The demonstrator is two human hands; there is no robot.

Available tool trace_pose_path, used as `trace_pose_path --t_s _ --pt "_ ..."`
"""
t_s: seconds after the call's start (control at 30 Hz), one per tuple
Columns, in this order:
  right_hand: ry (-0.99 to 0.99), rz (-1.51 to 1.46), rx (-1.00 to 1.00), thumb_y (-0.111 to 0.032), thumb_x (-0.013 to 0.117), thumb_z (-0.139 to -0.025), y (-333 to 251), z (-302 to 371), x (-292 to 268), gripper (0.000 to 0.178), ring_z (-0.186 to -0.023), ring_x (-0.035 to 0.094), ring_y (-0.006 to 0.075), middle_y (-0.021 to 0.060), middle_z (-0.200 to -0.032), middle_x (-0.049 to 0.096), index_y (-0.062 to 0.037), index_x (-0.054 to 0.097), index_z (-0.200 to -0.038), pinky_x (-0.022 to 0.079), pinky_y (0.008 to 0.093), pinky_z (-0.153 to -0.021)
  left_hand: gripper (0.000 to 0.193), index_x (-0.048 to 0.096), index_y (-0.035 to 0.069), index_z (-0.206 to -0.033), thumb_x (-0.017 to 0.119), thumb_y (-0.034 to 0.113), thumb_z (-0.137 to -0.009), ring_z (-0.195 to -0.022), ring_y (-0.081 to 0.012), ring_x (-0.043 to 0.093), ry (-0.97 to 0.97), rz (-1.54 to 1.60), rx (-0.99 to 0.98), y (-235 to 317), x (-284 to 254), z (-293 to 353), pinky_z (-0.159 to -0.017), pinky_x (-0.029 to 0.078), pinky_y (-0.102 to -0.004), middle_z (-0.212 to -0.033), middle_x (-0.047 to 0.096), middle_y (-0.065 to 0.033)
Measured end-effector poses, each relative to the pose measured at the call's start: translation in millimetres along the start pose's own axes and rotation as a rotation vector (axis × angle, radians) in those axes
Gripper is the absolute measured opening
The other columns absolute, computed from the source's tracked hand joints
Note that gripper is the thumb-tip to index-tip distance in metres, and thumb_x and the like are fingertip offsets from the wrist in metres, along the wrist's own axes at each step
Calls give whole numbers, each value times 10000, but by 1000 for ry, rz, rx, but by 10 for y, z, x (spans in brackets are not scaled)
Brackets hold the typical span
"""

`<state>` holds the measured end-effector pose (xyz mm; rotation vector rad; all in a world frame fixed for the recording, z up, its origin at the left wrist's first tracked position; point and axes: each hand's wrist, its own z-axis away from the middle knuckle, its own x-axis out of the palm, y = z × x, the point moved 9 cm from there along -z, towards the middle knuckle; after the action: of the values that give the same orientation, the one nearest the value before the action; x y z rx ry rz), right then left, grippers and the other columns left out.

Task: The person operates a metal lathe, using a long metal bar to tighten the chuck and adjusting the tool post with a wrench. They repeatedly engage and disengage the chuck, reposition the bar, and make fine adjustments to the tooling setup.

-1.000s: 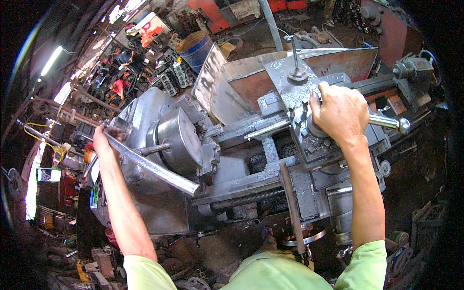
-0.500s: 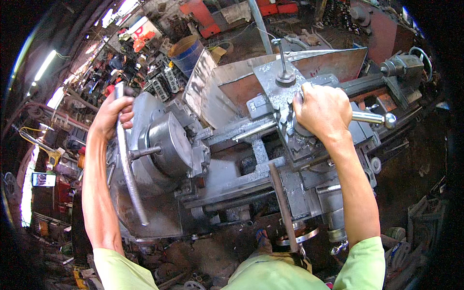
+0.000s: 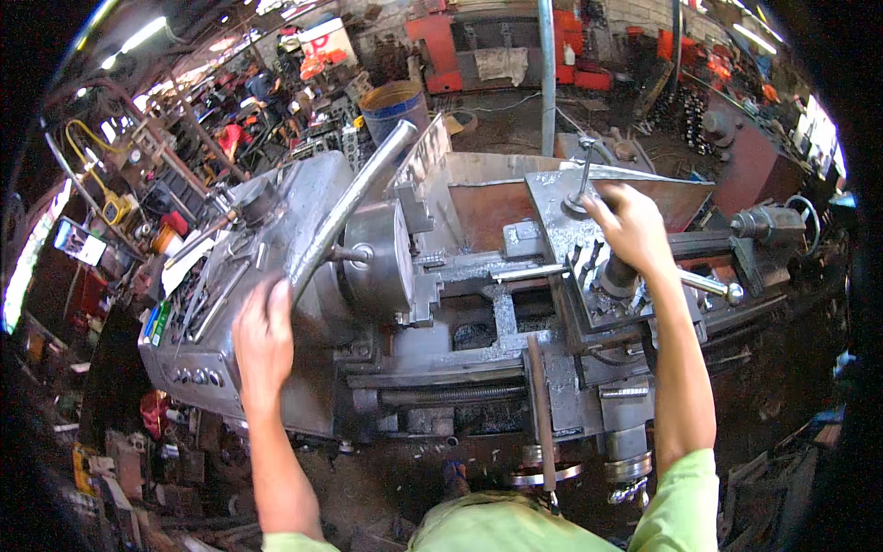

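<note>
A chuck key (image 3: 345, 216) with a long bar handle sits in the side of the round lathe chuck (image 3: 379, 258). Its bar slants from upper right down to lower left. My left hand (image 3: 264, 339) is at the bar's lower end, fingers stretched out and not wrapped round it; whether they touch it is unclear. Over the tool post plate (image 3: 552, 207) on the carriage, my right hand (image 3: 636, 230) is open and slightly blurred, thumb and fingers apart. It is nearest an upright metal rod with a round base (image 3: 579, 195). Beneath its wrist a ball-ended lever (image 3: 706, 283) points right.
Loose tools lie on the headstock (image 3: 317, 179) at left. A tailstock (image 3: 768, 224) stands at the right end of the bed. Metal chips cover the carriage. A wooden bar (image 3: 541, 405) rises in front, beside a handwheel (image 3: 547, 477). A blue drum (image 3: 394, 109) stands behind.
The bar has swung round with its top leaning right. My left hand has come off its upper end and moved down. My right hand's fingers have opened off the tool post. The view has shifted.
</note>
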<state>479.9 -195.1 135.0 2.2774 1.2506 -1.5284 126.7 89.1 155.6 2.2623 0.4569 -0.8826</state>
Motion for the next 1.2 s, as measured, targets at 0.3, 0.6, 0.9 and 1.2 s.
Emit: trace_pose_path --t_s 0.3,0.6,0.9,1.2 --pt "-152 -708 -273 -455 582 -944 -2111 -1239 723 487 -744 665 270 175 -782 690 11 722 -961 514 386 -718 397 701 -25 -1046 530 332 -1020 -844 -460 668 450 62 -8 -552 -50 162 -702 493 -497 -911 697 -267" --pt "-313 -869 42 -319 518 -1017 -1704 1010 653 386 -642 625 419 221 -685 632 -13 675 -843 480 489 -592 296 727 22 -965 586 282 -976 -555 -109 548 165 600 171 -346 243 -1799 -535 400 -273 -653 615 -12" --pt "-991 -1303 -100 -451 527 -1033 -2621 1546 1327 534 -515 632 161 88 -652 654 34 623 -831 510 322 -491 323 706 60 -1056 642 351 -931 -554 -101 570 -196 563 162 432 996 -2236 -524 464 -266 -732 634 -20" --pt "-896 -1094 -111 -530 476 -1029 -2680 1477 1295 622 -562 657 226 145 -643 642 48 641 -870 530 390 -564 654 515 -15 -1362 675 394 -878 -1182 -429 566 208 276 272 507 592 -1810 -1037 426 -463 -1248 613 -287"
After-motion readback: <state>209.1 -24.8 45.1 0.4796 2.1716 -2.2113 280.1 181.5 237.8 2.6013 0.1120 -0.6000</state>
